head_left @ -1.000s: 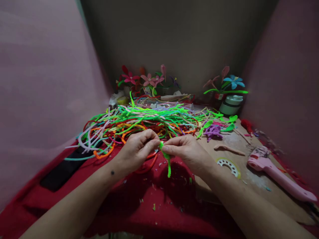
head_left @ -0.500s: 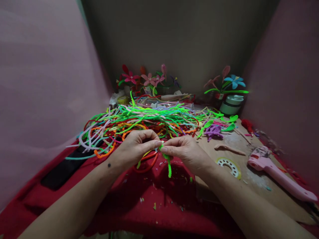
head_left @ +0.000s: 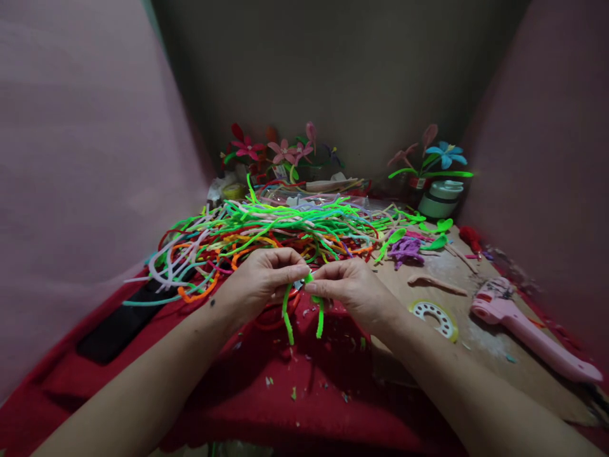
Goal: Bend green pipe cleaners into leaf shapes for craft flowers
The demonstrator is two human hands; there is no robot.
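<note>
My left hand [head_left: 264, 279] and my right hand [head_left: 349, 287] meet over the red cloth [head_left: 295, 381], both pinching the same short green pipe cleaner [head_left: 288, 317]. It is bent over at the fingertips, and its two ends hang down side by side below my fingers. Just behind my hands lies a big tangled heap of pipe cleaners [head_left: 266, 231] in green, orange, pink and white.
Pipe-cleaner flowers [head_left: 280, 152] stand along the back wall, with a blue one [head_left: 445, 154] above a white jar [head_left: 440, 198]. On the brown board [head_left: 480, 343] at the right lie a pink glue gun [head_left: 528, 330], a half-ring stencil [head_left: 435, 314], purple scraps [head_left: 404, 251] and green leaves [head_left: 440, 231]. Pink walls close both sides.
The green pipe cleaner has been folded: one strand hung from my fingers before, and now two ends hang down side by side. My hands stayed in place.
</note>
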